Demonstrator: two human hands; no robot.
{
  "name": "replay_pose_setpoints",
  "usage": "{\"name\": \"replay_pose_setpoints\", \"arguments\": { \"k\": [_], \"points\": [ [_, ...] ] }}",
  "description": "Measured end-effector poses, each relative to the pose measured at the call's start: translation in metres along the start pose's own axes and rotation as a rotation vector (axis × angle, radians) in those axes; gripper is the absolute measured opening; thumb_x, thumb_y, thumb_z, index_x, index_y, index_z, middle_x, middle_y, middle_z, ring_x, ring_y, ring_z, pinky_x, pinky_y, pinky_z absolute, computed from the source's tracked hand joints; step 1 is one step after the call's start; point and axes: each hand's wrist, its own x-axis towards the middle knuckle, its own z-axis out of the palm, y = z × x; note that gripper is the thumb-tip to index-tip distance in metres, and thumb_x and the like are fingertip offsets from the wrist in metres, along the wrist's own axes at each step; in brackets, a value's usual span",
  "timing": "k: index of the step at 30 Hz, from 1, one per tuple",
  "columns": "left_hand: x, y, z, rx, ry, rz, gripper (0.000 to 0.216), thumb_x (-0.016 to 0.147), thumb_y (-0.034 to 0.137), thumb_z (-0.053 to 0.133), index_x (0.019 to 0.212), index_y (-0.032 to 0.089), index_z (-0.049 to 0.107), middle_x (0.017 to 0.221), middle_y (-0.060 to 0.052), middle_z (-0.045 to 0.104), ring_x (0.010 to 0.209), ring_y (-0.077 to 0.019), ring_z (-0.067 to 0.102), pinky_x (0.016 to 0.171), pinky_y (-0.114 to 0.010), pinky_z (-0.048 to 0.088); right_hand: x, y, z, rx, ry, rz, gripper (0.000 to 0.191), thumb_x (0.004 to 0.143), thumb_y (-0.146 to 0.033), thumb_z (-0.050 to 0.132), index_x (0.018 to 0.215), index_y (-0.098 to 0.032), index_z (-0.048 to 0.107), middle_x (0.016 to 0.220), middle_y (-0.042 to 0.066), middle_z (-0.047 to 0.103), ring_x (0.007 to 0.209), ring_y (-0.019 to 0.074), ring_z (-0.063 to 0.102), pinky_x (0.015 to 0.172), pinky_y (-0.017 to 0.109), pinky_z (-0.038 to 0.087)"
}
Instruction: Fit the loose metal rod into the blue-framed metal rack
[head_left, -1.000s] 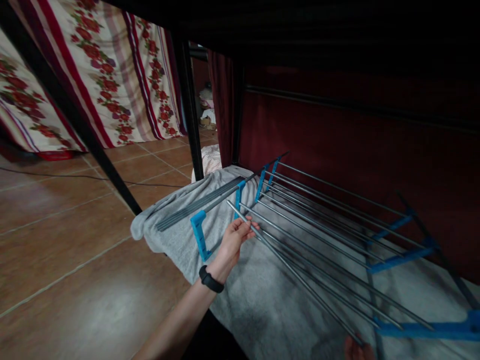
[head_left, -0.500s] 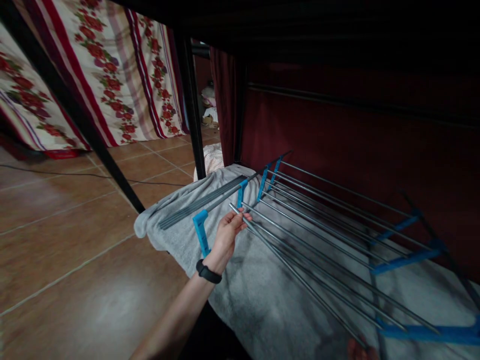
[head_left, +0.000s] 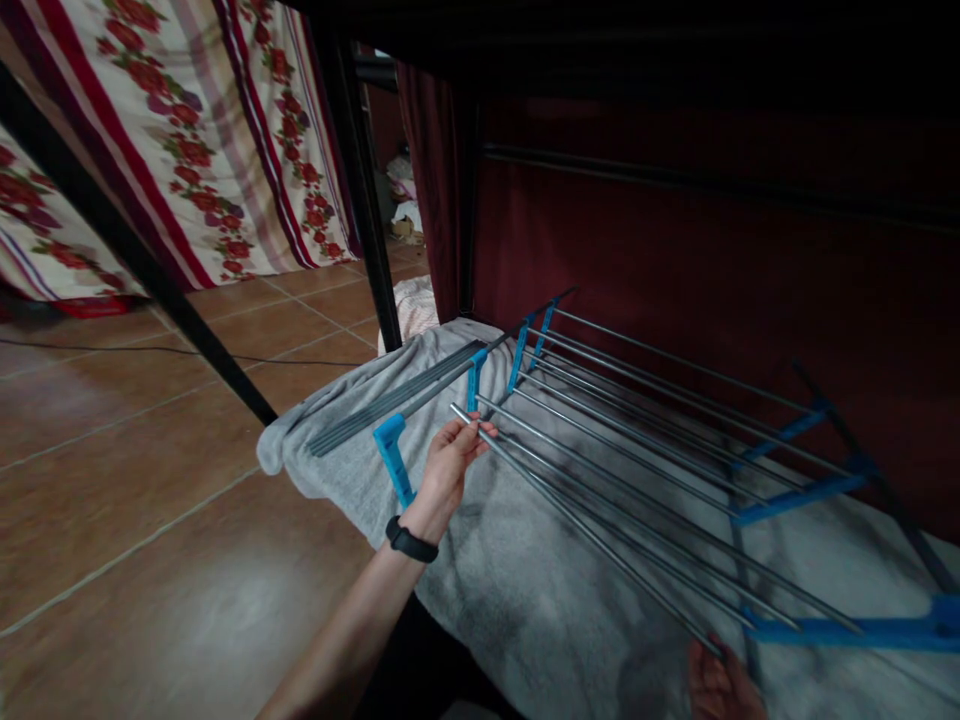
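Note:
My left hand point(head_left: 452, 455), with a black band on its wrist, pinches a thin metal rod point(head_left: 600, 532) close to its far left end. At the lower right my right hand point(head_left: 718, 680) grips the other end of that rod, its lower part cut off by the frame. The rod slants above a rack of metal rods point(head_left: 637, 440) with blue plastic brackets. One blue bracket point(head_left: 394, 458) stands just left of my left hand. A long blue bracket point(head_left: 840, 632) lies right of my right hand. Several rods point(head_left: 397, 395) lie bundled beyond my left hand.
A grey blanket point(head_left: 517, 600) lies beneath the rack. Black metal posts point(head_left: 367, 200) and a dark beam overhead frame the space. Behind is a dark red panel point(head_left: 675, 260). Tiled floor point(head_left: 187, 440) and a floral curtain point(head_left: 180, 130) are at left, with a cable across the floor.
The view has shifted slightly, so most things sit further left and up. More of my right hand shows now at the rod's near end. Both hands keep their grip on the rod.

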Motion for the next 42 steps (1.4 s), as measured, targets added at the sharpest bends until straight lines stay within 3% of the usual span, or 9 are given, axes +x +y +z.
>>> {"name": "replay_pose_setpoints", "arguments": {
  "k": [5,9,14,20,28,34,42],
  "points": [
    [0.002,-0.003,-0.009,0.018,0.048,-0.035,0.034,0.079,0.030,0.095,0.104,0.016,0.076,0.095,-0.009,0.084,0.094,-0.0221,0.081,0.093,-0.035,0.062,-0.033,-0.001,0.028,0.160,-0.061,-0.122,0.035,0.056,-0.035,0.100,0.083,-0.029,0.080,0.092,-0.001,0.081,0.083,0.0162,0.078,0.075,0.027,0.070],
    [0.006,-0.011,-0.015,0.031,0.122,-0.107,0.029,0.076,0.012,0.089,0.100,0.018,0.074,0.089,-0.007,0.084,0.089,-0.0196,0.082,0.084,-0.030,0.064,-0.060,-0.009,0.057,0.248,-0.088,-0.226,0.029,0.064,-0.032,0.099,0.085,-0.029,0.079,0.093,-0.005,0.083,0.091,0.0138,0.078,0.092,0.031,0.067],
    [0.003,-0.027,-0.008,0.049,0.138,-0.197,0.026,0.073,0.002,0.085,0.089,0.018,0.072,0.082,-0.003,0.082,0.083,-0.0170,0.081,0.077,-0.025,0.065,-0.080,-0.018,0.094,0.351,-0.059,-0.237,0.030,0.067,-0.030,0.100,0.086,-0.027,0.078,0.091,-0.004,0.082,0.090,0.0144,0.077,0.087,0.031,0.065],
    [0.000,-0.038,-0.005,0.058,0.167,-0.259,0.030,0.069,-0.005,0.083,0.076,0.019,0.067,0.076,0.003,0.079,0.081,-0.0172,0.081,0.076,-0.027,0.068,-0.094,-0.027,0.118,0.362,-0.098,-0.292,0.036,0.064,-0.034,0.102,0.091,-0.029,0.079,0.094,-0.005,0.082,0.090,0.0147,0.074,0.085,0.032,0.064],
    [0.006,-0.044,-0.011,0.094,0.187,-0.296,0.029,0.070,-0.005,0.081,0.072,0.020,0.065,0.075,0.005,0.078,0.079,-0.0171,0.081,0.080,-0.030,0.070,-0.106,-0.032,0.133,0.345,-0.154,-0.299,0.035,0.070,-0.043,0.099,0.094,-0.028,0.078,0.097,-0.002,0.082,0.087,0.0163,0.074,0.091,0.038,0.063],
    [0.010,-0.044,-0.019,0.076,0.241,-0.345,0.029,0.070,-0.006,0.074,0.069,0.021,0.063,0.072,0.005,0.076,0.075,-0.0147,0.078,0.077,-0.027,0.069,-0.102,-0.053,0.125,0.389,-0.099,-0.385,0.038,0.071,-0.047,0.098,0.096,-0.026,0.079,0.094,-0.001,0.081,0.085,0.0166,0.073,0.090,0.038,0.061],
    [0.014,-0.051,-0.028,0.118,0.213,-0.347,0.025,0.074,0.001,0.078,0.070,0.021,0.063,0.074,0.004,0.075,0.073,-0.0161,0.077,0.074,-0.028,0.068,-0.099,-0.063,0.117,0.382,-0.090,-0.413,0.034,0.080,-0.052,0.091,0.099,-0.027,0.078,0.098,0.000,0.082,0.084,0.0172,0.073,0.089,0.038,0.062]
  ]
}}
